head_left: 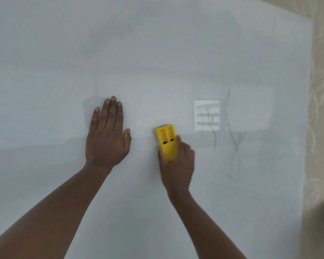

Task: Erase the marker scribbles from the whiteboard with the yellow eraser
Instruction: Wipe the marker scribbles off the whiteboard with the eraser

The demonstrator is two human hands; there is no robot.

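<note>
Your left hand [107, 135] lies flat on the whiteboard [157, 53], palm down, fingers straight and close together, thumb out to the side; it grips nothing. Your right hand [177, 161] is wrapped around the lower end of the eraser [166, 142], thumb on its left edge and fingers curled along its right side, so the yellow back faces up toward you and its front end pokes out past your knuckles. The eraser sits on the board just right of your left thumb, with a clear strip of board between the two hands. A dark pad shows as a thin line at the eraser's far tip. Two recessed channels run along its back, each ending in a small dark slot. The scribbles [234, 144] lie to the right of the eraser, apart from it: thin grey lines that loop and cross, running from a bright reflection [207, 115] down toward the lower right. That reflection is a pale rectangle with barred shapes in it, and a few of the lines pass over it. The rest of the board looks pale and smudged, with faint grey haze in the upper part. Along the right edge you can see a beige patterned surface [322, 90] beyond the board.
</note>
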